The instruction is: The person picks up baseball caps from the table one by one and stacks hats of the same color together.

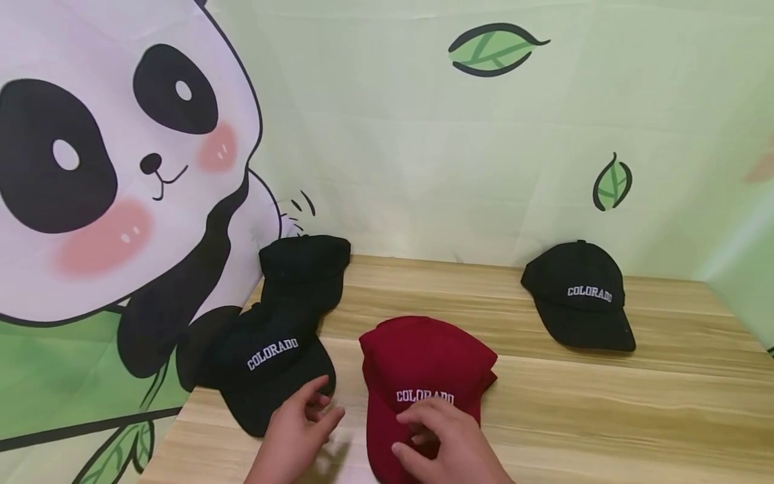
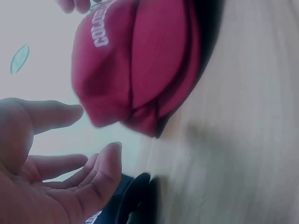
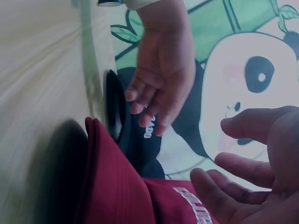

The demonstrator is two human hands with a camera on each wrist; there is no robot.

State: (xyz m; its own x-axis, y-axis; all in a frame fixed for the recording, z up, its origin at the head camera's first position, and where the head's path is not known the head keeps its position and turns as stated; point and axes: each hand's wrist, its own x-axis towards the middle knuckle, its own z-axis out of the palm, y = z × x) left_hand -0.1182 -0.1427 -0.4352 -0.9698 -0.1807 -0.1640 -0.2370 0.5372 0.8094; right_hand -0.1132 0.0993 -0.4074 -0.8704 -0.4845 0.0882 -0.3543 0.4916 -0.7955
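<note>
- We judge that the step in hand is about the red cap [image 1: 423,349]: both hands sit around its near part, yet neither grips it.
- We find this cap on the worktop [image 1: 605,430], on the side nearest us and well in from the left edge, its brim pointing our way. A second red layer shows under it at the side; we take it for another cap nested beneath.
- For the next move, we think the fingers need to close on the cap from both sides, keeping the layers together if they are to be handled as one.
- Our left hand [image 1: 297,430] is about half spread, thumb and fingers parted and softly bent, holding nothing. It hangs between the red cap and the front black cap [image 1: 272,359] at the left edge, overlapping that cap's brim in the head view.
- Our right hand [image 1: 450,440] is likewise loosely parted and grips nothing. It is over the red cap's front, by the lettering; we cannot tell whether a fingertip touches the cloth.
- Another black cap [image 1: 305,265] lies in the back left corner, and the far black cap [image 1: 577,289] lies near the back right corner.
</note>
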